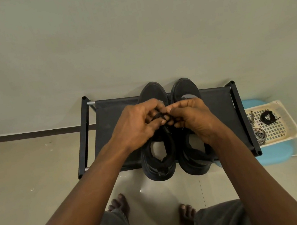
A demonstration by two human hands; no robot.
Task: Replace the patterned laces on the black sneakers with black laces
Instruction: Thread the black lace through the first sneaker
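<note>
Two black sneakers stand side by side on a low black rack (109, 137), toes toward the wall: the left sneaker (160, 160) and the right sneaker (184, 88). Both hands meet above the gap between them. My left hand (138, 125) and my right hand (192, 117) each pinch a black lace (158, 115) between fingertips. Most of that lace is hidden by my fingers. A coiled black lace (267, 117) and a patterned black-and-white lace (259, 134) lie in a cream basket tray (287, 127) to the right.
The basket tray rests on a light blue stool (275, 153) beside the rack's right end. A pale wall rises right behind the rack. My bare feet (120, 204) stand on the tiled floor just in front of the sneakers.
</note>
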